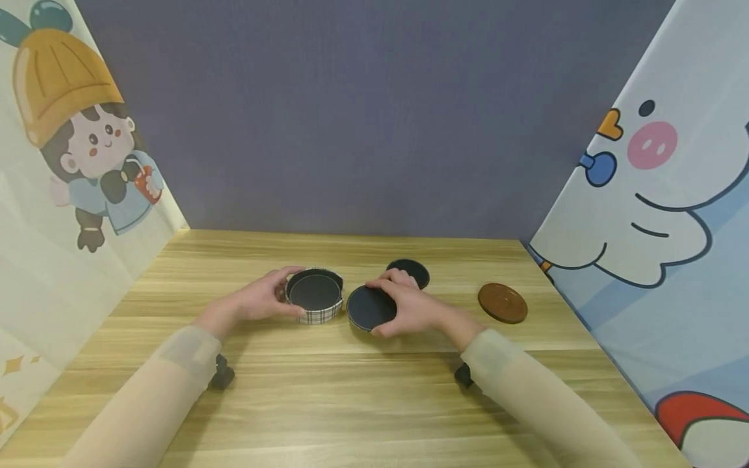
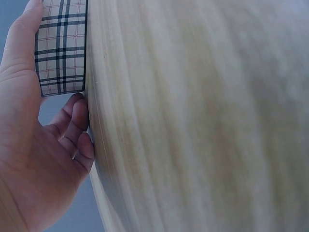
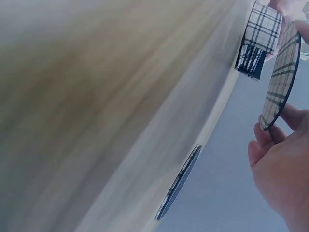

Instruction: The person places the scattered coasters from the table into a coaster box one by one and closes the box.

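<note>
The left hand (image 1: pixel 257 300) curls round the side of a round plaid holder (image 1: pixel 315 296), thumb on the far rim and fingers on the near wall, keeping it steady on the wooden table (image 1: pixel 351 403). A dark coaster already lies flat inside it. Just to the right of that grip, the right hand (image 1: pixel 409 305) pinches another dark coaster (image 1: pixel 370 307) by its edge, thumb at the near side and fingers over the far side, with the disc tilted and lifted off the table; the right wrist view shows its plaid underside (image 3: pixel 280 77) in the air beside the holder (image 3: pixel 260 34). Beyond the right hand a third dark coaster (image 1: pixel 409 272) lies flat, and further right, well apart, sits a brown coaster (image 1: pixel 502 302).

The step in hand looks like loading the coasters into the holder, with one in and one on the way. The next move would call for carrying the held disc left over the rim, levelling it, and letting it drop flat on the first while the left hand keeps the holder from sliding
</note>
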A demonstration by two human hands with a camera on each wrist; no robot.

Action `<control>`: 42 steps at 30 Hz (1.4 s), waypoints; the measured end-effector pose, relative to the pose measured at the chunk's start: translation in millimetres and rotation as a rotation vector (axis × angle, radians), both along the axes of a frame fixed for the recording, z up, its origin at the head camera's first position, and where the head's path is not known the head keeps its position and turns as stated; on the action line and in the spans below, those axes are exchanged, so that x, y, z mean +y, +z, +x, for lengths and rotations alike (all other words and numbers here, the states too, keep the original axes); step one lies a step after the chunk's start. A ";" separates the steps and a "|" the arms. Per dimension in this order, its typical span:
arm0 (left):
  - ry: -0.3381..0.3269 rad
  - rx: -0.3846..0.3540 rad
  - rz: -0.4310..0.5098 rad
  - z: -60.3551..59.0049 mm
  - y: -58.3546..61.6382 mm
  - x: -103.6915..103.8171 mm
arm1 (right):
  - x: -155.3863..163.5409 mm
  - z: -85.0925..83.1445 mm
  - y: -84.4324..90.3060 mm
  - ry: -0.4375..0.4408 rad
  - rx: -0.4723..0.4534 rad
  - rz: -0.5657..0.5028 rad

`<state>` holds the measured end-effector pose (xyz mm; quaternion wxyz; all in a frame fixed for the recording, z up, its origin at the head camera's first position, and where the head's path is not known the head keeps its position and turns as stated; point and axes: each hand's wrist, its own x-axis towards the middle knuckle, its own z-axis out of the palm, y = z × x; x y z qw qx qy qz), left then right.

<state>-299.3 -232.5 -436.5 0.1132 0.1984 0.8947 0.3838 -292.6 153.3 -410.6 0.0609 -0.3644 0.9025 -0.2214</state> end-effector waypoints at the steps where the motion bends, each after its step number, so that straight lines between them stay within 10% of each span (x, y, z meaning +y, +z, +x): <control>1: -0.001 0.000 -0.004 0.2 -0.1 -0.3 | -2.9 -1.4 0.1 0.000 0.002 -0.006; 42: -0.033 -0.027 0.006 0.9 2.8 -1.4 | -96.1 -42.4 -0.4 -0.027 -0.019 -0.005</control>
